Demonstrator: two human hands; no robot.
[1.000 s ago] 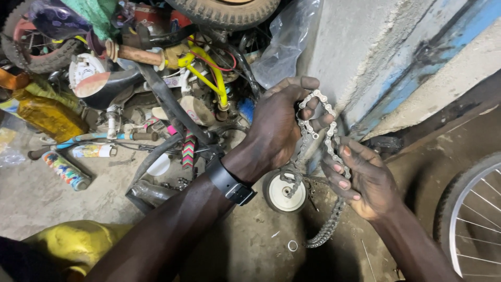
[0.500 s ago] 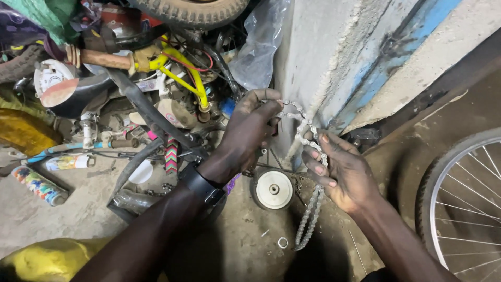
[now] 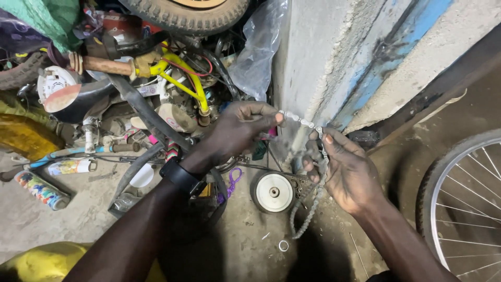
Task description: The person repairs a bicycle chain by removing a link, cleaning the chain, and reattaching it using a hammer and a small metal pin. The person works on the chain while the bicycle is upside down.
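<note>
A grey metal bicycle chain (image 3: 312, 201) stretches between both hands and hangs down in a loop toward the concrete floor. My left hand (image 3: 237, 130), with a black watch on its wrist, pinches the chain's upper end between thumb and fingertips. My right hand (image 3: 347, 169) grips the chain a little to the right, fingers curled around it, with the loop dropping below that hand. Both hands are in front of a grey concrete pillar (image 3: 313, 57).
A white round disc (image 3: 274, 192) and a small ring (image 3: 283, 245) lie on the floor under the hands. A heap of bike parts with a yellow frame (image 3: 182, 78), a tyre (image 3: 182, 15) and spray cans (image 3: 40, 189) fills the left. A spoked wheel (image 3: 462, 209) stands at the right.
The view has shifted and the hands moved apart: the left hand now pulls the chain's end out straight to the left, where before it was bunched between both hands.
</note>
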